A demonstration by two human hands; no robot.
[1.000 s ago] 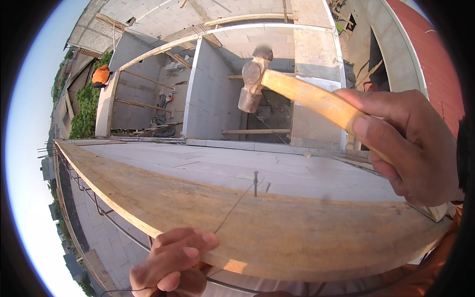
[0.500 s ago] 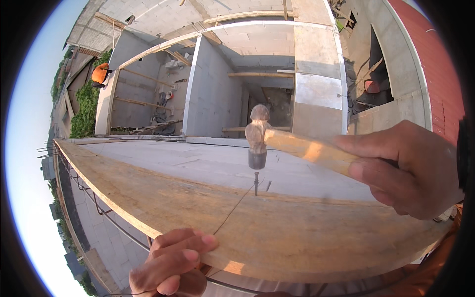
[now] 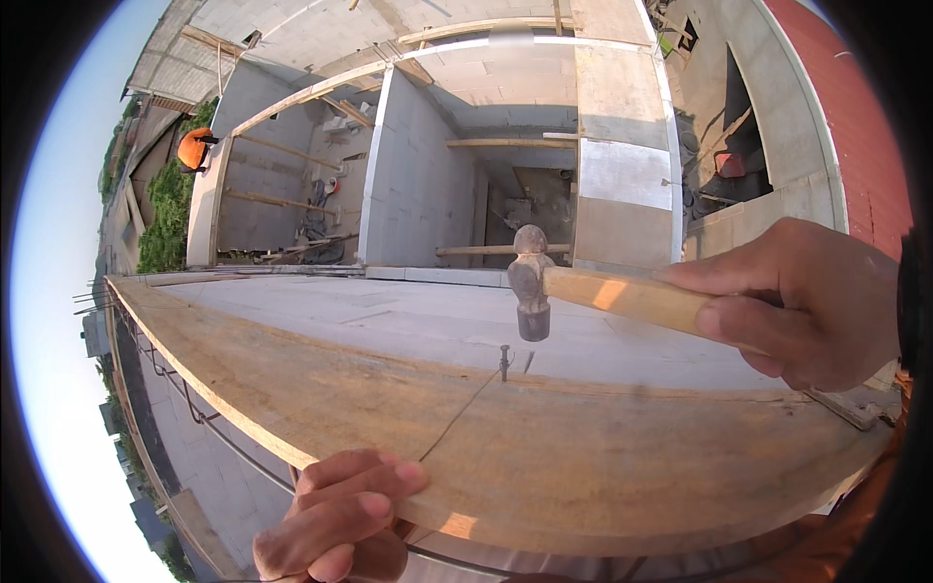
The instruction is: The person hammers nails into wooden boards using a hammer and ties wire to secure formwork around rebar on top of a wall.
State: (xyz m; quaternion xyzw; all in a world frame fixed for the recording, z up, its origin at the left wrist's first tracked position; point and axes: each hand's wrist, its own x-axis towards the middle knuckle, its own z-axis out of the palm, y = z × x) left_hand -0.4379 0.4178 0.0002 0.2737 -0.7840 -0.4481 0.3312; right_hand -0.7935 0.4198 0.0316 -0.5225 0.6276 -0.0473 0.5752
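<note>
My right hand [image 3: 800,303] grips the pale wooden handle of a hammer [image 3: 531,282]. Its dark metal head hangs just above a nail [image 3: 504,361] that stands upright near the far edge of a long wooden board [image 3: 603,457]. A thin wire [image 3: 459,416] runs from the nail toward my left hand [image 3: 335,513], which grips the board's near edge with its fingers curled over the top.
The board lies on a grey concrete wall top [image 3: 389,316]. Beyond it, a deep unfinished room of grey blocks [image 3: 418,185] drops away, with timber props and debris on its floor. An orange mixer [image 3: 193,149] stands far left. Red roofing [image 3: 865,146] is at right.
The hammer swung down from high above the board to the nail, then lifted slightly. My left hand stayed on the board's near edge.
</note>
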